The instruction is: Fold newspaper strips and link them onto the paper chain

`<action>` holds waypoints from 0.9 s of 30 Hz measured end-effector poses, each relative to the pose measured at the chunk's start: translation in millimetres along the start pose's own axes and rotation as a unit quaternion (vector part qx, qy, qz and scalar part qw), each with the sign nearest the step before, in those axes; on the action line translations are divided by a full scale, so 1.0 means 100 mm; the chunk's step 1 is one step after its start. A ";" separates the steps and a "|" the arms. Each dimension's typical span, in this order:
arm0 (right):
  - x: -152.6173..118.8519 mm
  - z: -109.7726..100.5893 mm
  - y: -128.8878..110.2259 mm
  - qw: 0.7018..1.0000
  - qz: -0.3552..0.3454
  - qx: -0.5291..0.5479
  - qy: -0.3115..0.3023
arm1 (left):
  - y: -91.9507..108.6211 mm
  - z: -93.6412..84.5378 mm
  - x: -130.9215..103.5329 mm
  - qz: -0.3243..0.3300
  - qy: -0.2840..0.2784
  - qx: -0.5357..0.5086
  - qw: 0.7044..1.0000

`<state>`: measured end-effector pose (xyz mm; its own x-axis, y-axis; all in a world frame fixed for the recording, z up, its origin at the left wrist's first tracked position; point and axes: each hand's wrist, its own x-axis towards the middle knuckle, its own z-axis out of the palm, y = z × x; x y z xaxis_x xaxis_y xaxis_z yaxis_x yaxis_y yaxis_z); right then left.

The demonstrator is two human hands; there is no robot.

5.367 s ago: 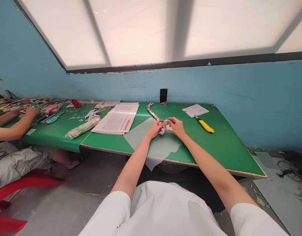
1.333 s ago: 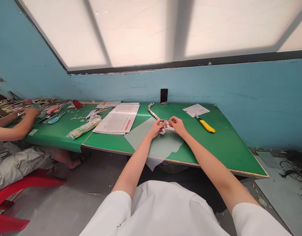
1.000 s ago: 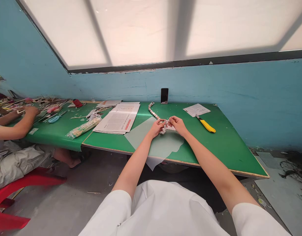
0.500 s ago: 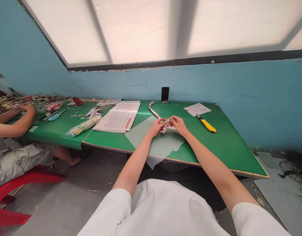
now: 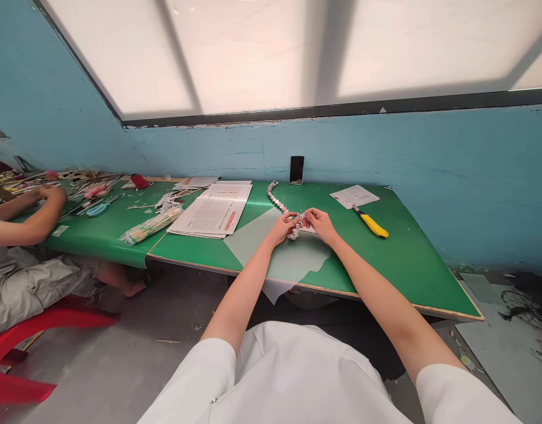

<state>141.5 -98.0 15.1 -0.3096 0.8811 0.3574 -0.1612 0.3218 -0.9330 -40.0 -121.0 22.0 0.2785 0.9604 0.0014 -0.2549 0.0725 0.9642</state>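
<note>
My left hand (image 5: pixel 281 227) and my right hand (image 5: pixel 317 224) meet over the green table (image 5: pixel 399 259), both pinching the near end of a long chain of small folded paper pieces (image 5: pixel 274 198). The chain trails away from my fingers toward the back wall. A short bunched part hangs between my two hands, just above a translucent sheet (image 5: pixel 275 253) that overhangs the table's front edge. What my fingertips grip in detail is too small to tell.
A yellow utility knife (image 5: pixel 372 224) lies right of my hands beside a paper slip (image 5: pixel 354 195). A phone (image 5: pixel 296 169) leans on the blue wall. Open booklet (image 5: pixel 213 215) and skewer bundle (image 5: pixel 151 225) lie left. Another person's arm (image 5: pixel 27 227) works at the cluttered left table; red chair (image 5: pixel 36 341) below.
My hands have stayed together on the paper chain with only slight finger movement. The view has tilted a little. The other person's hand shifted slightly on the left table.
</note>
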 end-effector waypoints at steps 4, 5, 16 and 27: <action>0.00 0.00 0.00 1.000 -0.003 0.007 -0.001 | -0.03 -0.02 0.01 0.007 -0.011 0.004 1.000; 0.00 0.00 0.01 1.000 -0.005 0.006 0.000 | -0.03 -0.02 0.01 0.009 -0.014 0.006 1.000; -0.02 0.03 -0.10 0.999 0.004 -0.039 0.015 | 0.01 0.01 -0.02 0.006 -0.015 0.010 1.000; -0.02 0.04 -0.13 0.998 -0.007 -0.060 0.009 | -0.02 -0.01 -0.01 0.011 -0.018 0.008 1.000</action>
<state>140.2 -105.6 26.3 -0.2915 0.8817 0.3710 -0.0524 0.3726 -0.9265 -40.8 -121.7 20.1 0.3057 0.9516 0.0310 -0.2472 0.0479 0.9678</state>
